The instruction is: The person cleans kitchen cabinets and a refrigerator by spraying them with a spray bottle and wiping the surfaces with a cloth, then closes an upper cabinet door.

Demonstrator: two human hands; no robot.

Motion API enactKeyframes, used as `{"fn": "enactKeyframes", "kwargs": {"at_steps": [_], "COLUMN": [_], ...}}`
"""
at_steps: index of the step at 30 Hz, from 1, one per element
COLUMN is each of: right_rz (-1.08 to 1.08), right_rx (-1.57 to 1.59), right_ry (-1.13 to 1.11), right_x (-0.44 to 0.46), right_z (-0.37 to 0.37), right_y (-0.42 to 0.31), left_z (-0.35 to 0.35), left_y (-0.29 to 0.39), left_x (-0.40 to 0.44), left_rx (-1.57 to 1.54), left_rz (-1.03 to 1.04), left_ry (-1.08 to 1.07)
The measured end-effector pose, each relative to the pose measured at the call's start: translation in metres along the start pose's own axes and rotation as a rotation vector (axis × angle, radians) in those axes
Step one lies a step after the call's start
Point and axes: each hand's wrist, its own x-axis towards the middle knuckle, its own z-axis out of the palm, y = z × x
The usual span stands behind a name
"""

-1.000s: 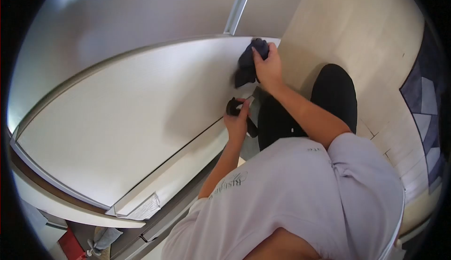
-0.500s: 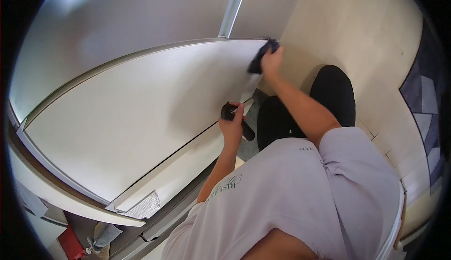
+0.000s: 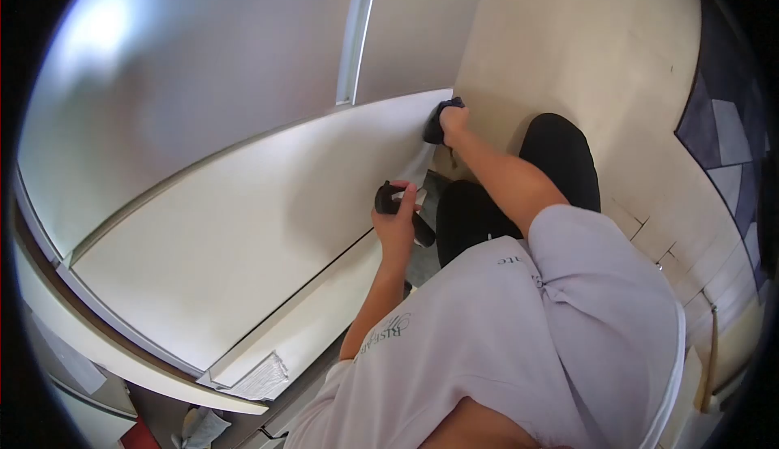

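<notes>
My right hand (image 3: 455, 124) is closed round a dark cloth (image 3: 433, 127) and presses it to the far right end of the white panel (image 3: 243, 238), by the corner with the beige wall. Lower and nearer to me, my left hand (image 3: 395, 228) grips a black spray bottle (image 3: 423, 231), its head poking up past my fingers. The bottle is held just in front of the panel. My palm hides part of it.
Above the panel rise frosted sliding panes (image 3: 219, 51) with a metal upright (image 3: 355, 35). A beige wall (image 3: 560, 35) stands at the right. My knees in black trousers (image 3: 560, 157) are close by the right arm. A grey cloth (image 3: 207, 426) lies at lower left.
My right hand with the cloth has moved slightly down and left in view along the panel's end. The view has shifted; the left hand still holds the bottle.
</notes>
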Motion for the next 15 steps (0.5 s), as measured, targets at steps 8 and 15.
{"fn": "enactKeyframes", "kwargs": {"at_steps": [8,15], "right_rz": [-0.01,-0.465], "right_rx": [-0.168,0.132], "right_ry": [-0.493,-0.501], "right_x": [0.049,0.04], "right_z": [-0.062,-0.083], "right_y": [-0.023,-0.15], "left_z": [0.008,0.017], "left_y": [0.005,0.004], "left_x": [0.022,0.039], "left_rx": [0.072,0.166], "left_rz": [0.037,0.094], "left_ry": [-0.014,-0.094]}}
